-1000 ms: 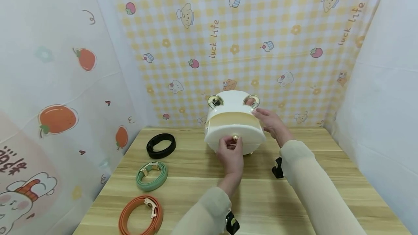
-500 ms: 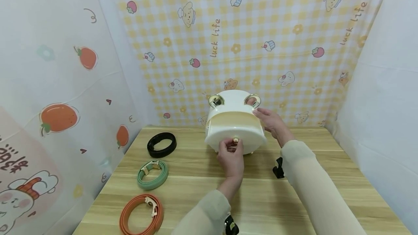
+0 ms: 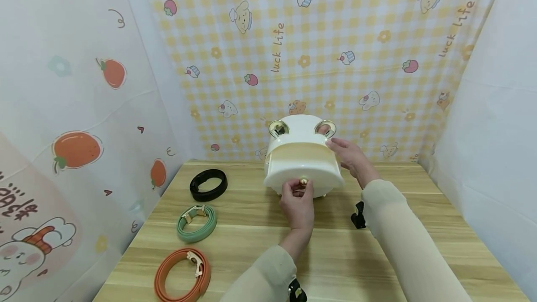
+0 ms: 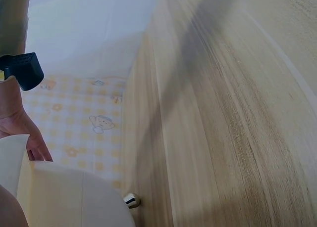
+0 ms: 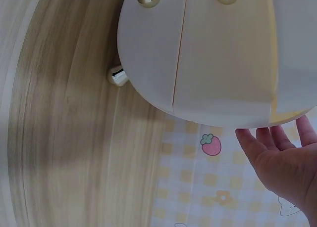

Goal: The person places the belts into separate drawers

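A cream storage box (image 3: 299,127) with two gold ring-shaped eyes on top stands on the wooden table. Its upper front, a rounded drawer (image 3: 277,176), is pulled out, leaving a gap under the top. My left hand (image 3: 297,204) pinches the drawer's gold knob (image 3: 304,181) between thumb and fingers. On the box's right side, my right hand (image 3: 351,158) rests with its fingers extended. The right wrist view shows those fingertips (image 5: 242,133) against the side wall. A gold foot (image 4: 132,200) shows beneath the box in the left wrist view.
On the table's left lie a coiled black belt (image 3: 208,185), a green belt (image 3: 196,224) and an orange belt (image 3: 182,275), front to back in a row. A patterned cloth wall (image 3: 235,59) rises behind the box.
My left hand has drawn the drawer slightly outward and down by its knob, covering the seam below it. My right hand stays on the box's side. The head view has shifted slightly.
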A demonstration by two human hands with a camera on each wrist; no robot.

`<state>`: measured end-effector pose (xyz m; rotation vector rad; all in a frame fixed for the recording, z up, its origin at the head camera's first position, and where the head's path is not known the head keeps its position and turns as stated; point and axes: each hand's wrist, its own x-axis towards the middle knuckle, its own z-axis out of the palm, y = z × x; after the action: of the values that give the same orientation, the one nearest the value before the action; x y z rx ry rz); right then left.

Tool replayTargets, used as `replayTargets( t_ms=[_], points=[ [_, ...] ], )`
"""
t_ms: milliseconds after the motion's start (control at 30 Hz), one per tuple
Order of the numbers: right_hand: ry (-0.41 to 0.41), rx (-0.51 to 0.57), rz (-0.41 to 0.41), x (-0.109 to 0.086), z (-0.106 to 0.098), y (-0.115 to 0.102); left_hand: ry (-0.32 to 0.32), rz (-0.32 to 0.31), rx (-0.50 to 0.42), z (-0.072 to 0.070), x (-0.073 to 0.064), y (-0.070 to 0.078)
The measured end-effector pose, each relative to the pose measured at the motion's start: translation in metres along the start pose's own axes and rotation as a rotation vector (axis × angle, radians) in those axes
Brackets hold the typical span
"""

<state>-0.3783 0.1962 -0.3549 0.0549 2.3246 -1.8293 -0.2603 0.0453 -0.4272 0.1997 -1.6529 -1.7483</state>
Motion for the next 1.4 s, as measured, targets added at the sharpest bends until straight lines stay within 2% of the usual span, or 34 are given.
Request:
replayTargets(
  t_ms=[333,567,800,967,1133,1300,1400],
  points=[
    [-0.001,0.008,0.004,0.001,0.000,0.001,-0.025,-0.026,-0.011,-0.005,-0.001,-0.001],
    [-0.003,0.002,0.002,0.001,-0.001,0.000,-0.060,0.014,-0.084,-0.010,0.003,0.000],
    [-0.003,0.015,0.009,0.002,-0.001,0.001,-0.129,0.036,-0.035,-0.023,0.009,0.001],
    [-0.007,0.013,0.006,0.003,-0.001,0.001,-0.206,0.055,0.010,-0.040,0.015,0.000],
    [-0.009,0.011,0.000,0.003,-0.001,0.001,-0.298,0.131,0.055,-0.064,0.027,0.002],
    [-0.014,0.018,0.000,0.003,-0.001,0.001,-0.430,0.181,0.152,-0.094,0.054,0.001],
    [-0.016,0.023,0.002,0.004,-0.001,0.001,-0.515,0.171,0.241,-0.117,0.077,0.003]
  ],
)
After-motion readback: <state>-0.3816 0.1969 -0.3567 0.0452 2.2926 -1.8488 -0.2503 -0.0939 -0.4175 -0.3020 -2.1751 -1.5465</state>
